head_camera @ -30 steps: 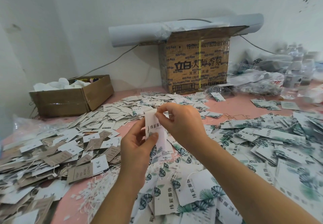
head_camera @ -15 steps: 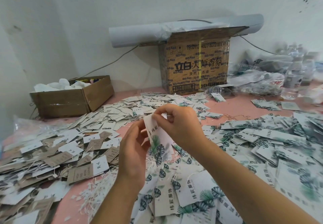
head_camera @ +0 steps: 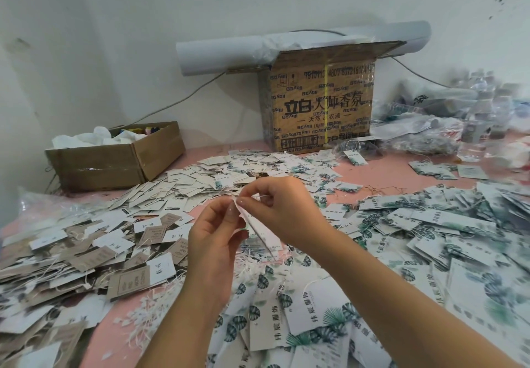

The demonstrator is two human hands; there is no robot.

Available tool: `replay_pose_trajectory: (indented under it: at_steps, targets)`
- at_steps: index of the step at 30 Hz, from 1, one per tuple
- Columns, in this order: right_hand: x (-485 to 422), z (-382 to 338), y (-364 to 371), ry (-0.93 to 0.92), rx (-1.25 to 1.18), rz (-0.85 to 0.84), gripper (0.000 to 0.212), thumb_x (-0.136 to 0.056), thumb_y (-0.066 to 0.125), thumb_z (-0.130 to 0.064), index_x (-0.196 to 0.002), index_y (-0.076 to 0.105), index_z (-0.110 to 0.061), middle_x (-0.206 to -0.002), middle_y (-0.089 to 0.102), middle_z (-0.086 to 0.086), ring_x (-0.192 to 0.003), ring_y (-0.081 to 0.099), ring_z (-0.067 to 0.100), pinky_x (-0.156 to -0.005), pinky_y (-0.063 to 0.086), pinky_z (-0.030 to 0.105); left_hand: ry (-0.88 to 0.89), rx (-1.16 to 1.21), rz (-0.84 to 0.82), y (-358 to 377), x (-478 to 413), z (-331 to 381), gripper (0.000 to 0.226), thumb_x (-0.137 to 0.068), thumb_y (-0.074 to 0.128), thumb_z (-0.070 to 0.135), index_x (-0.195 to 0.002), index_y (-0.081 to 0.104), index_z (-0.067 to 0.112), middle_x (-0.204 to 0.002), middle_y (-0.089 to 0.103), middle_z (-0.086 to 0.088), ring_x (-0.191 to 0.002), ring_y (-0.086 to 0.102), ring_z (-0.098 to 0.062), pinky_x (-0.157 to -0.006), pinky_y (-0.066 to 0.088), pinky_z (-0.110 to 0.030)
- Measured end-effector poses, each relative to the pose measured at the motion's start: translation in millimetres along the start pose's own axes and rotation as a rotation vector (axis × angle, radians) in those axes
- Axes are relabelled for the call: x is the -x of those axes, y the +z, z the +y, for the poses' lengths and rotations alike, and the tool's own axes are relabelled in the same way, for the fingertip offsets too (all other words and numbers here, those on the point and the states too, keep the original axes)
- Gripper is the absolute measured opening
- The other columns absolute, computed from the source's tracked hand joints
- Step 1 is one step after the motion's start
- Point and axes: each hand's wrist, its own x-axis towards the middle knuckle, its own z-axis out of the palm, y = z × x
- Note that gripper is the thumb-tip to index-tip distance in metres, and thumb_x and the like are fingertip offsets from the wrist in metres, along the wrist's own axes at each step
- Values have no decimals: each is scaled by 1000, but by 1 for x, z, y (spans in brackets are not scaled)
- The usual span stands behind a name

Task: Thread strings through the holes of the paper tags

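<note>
My left hand (head_camera: 213, 241) and my right hand (head_camera: 275, 209) meet above the middle of the pink table, both pinching the top end of one white paper tag (head_camera: 259, 231). The tag hangs nearly edge-on between them, slanting down to the right. A thin white string (head_camera: 262, 196) shows at my right fingertips, by the tag's top. Whether the string passes through the hole is hidden by my fingers. Loose white strings (head_camera: 143, 313) lie in a heap below my left wrist.
Leaf-printed tags (head_camera: 447, 224) cover the right side, brown and white tags (head_camera: 86, 253) the left. An open brown box (head_camera: 114, 163) stands back left. A tall printed carton (head_camera: 321, 103) under a paper roll (head_camera: 229, 52) stands at the wall. Plastic bags and bottles (head_camera: 473, 126) crowd the back right.
The tag has turned from facing me to nearly edge-on and tilted down to the right. My hands have drawn closer together at its top end.
</note>
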Motion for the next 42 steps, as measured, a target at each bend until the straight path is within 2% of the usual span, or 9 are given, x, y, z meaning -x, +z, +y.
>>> replay_pose_trajectory:
  at_steps: [10,16,23,26,29,32,36,39,42]
  targets:
    - [-8,18,-27,189,-28,-184,11,-87,63,-20,-88,71,-12,-37,49,-14,-31,34,0,-36,27,8,-40,110,119,0,-4,2,20,-96,42,8,-81,54,15,-74,62,1,-54,52,-7,-59,47,-23]
    - [-7,18,-41,192,-128,-383,16,-86,62,-28,-75,71,-20,-35,39,-11,-32,24,5,-36,22,15,-49,224,180,-6,-7,6,17,-96,43,8,-81,50,14,-71,70,-1,-51,52,-7,-51,48,-19]
    - [-5,12,-37,190,-101,-483,28,-95,50,-24,-100,69,-3,-46,32,-7,-32,29,2,-35,26,12,-19,167,185,-4,-7,4,18,-95,45,5,-80,51,14,-58,59,3,-49,53,-7,-50,48,-17]
    - [-3,11,-37,206,-160,-490,29,-97,46,-20,-97,68,0,-49,40,-6,-34,36,-1,-42,37,15,-10,165,177,-4,-6,4,20,-95,45,4,-79,51,14,-56,57,3,-49,51,-7,-50,48,-17]
    - [-2,8,-29,227,-238,-519,32,-98,45,-19,-71,62,-12,-46,51,-8,-40,44,7,-61,46,34,-1,153,160,-4,-6,3,20,-95,44,3,-80,51,15,-56,57,4,-49,51,-7,-50,48,-17]
    - [-2,8,-22,261,-271,-537,31,-97,48,-22,-79,62,-1,-58,57,2,-47,50,16,-56,45,34,12,141,149,-4,-6,3,20,-95,43,3,-80,50,15,-56,56,4,-49,51,-7,-50,47,-17]
    - [-2,10,-16,284,-339,-552,31,-96,49,-19,-92,59,9,-60,60,4,-43,55,9,-47,48,22,21,129,146,-4,-7,3,21,-96,43,3,-80,49,15,-55,55,4,-50,49,-7,-52,46,-18]
    - [-1,10,-11,311,-482,-539,26,-95,50,-12,-120,45,-3,-68,63,9,-49,59,15,-49,51,24,23,131,141,-3,-6,2,20,-96,43,4,-81,48,14,-55,54,4,-51,48,-7,-56,44,-19]
    - [-1,9,-8,292,-538,-514,29,-93,53,-9,-116,36,-14,-75,64,10,-54,61,20,-56,53,31,21,141,133,-2,-6,2,19,-96,43,3,-80,49,13,-56,53,3,-53,47,-9,-62,42,-22]
